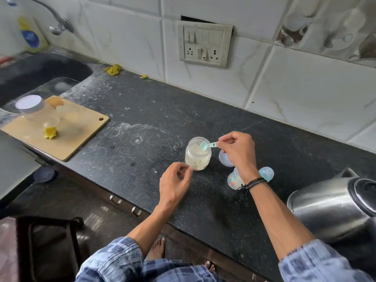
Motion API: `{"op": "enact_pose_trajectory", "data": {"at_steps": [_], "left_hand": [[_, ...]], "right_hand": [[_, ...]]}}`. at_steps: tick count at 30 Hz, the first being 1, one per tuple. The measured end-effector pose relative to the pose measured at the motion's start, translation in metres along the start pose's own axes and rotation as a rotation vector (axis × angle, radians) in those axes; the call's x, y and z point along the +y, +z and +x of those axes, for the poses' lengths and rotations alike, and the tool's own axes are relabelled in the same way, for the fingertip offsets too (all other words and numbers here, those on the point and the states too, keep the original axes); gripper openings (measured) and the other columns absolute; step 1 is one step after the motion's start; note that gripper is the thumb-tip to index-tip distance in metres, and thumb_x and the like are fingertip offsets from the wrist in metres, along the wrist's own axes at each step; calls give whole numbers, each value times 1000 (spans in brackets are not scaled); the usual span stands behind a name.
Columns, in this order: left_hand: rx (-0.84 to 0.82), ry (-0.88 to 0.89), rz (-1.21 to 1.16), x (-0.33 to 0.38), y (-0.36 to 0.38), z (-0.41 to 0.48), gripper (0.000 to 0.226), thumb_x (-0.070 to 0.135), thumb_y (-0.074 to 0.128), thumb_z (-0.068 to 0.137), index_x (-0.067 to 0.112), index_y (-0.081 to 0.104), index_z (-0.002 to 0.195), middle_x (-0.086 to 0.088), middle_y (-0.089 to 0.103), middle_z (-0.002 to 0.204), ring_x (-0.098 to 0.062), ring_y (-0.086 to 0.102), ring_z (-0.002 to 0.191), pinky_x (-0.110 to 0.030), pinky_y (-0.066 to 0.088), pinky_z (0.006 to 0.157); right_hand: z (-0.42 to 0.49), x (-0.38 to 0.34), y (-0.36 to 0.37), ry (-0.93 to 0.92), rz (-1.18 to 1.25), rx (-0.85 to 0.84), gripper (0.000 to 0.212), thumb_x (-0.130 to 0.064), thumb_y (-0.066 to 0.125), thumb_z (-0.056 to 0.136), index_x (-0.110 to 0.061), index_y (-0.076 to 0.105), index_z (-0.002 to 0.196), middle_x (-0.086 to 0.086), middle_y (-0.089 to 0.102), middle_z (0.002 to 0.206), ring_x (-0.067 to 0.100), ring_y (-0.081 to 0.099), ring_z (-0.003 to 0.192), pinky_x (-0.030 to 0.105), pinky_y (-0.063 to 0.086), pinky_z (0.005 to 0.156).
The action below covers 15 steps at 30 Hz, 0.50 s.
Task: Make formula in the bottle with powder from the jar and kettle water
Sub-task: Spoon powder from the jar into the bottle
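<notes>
Hovering by the foot of the open jar (197,154), the left hand (175,184) curls loosely and holds nothing. The jar stands upright on the counter (142,110), mouth up. Over it the teal scoop (208,145) lies near level, bowl pointing left, its handle pinched by the right hand (238,151), which arches over it. The bottle (234,181) sits half hidden behind that wrist, its print unreadable

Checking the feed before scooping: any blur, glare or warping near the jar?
Head view: jar and scoop in the right hand are sharp, evenly lit, no glare; its far left, around the yellow-labelled bottle, is soft; the wide angle bows the wall tiles and counter edge; the kettle shows bright reflections.
</notes>
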<state>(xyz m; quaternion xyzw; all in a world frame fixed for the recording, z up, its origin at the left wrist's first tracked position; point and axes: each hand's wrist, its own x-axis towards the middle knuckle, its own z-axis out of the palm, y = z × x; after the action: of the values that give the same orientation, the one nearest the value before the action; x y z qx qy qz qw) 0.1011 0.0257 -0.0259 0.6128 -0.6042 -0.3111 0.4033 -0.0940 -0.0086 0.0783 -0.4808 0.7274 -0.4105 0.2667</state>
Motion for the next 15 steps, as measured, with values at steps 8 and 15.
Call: {"op": "enact_pose_trajectory", "data": {"at_steps": [8, 15], "left_hand": [[31, -5, -11, -5, -8, 7, 25, 42, 64, 86, 34, 67, 110, 24, 65, 104, 2, 64, 90, -16, 47, 76], [43, 84, -20, -8, -8, 7, 20, 28, 69, 91, 33, 65, 109, 24, 62, 103, -3, 65, 90, -22, 54, 70]], "right_hand": [[11, -8, 31, -100, -299, -136, 4, -18, 78, 91, -22, 80, 90, -10, 74, 83, 12, 73, 85, 31, 57, 77], [10, -9, 30, -160, -258, -87, 7, -25, 75, 93, -25, 81, 90, -15, 74, 85, 5, 69, 82, 31, 58, 78]]}}
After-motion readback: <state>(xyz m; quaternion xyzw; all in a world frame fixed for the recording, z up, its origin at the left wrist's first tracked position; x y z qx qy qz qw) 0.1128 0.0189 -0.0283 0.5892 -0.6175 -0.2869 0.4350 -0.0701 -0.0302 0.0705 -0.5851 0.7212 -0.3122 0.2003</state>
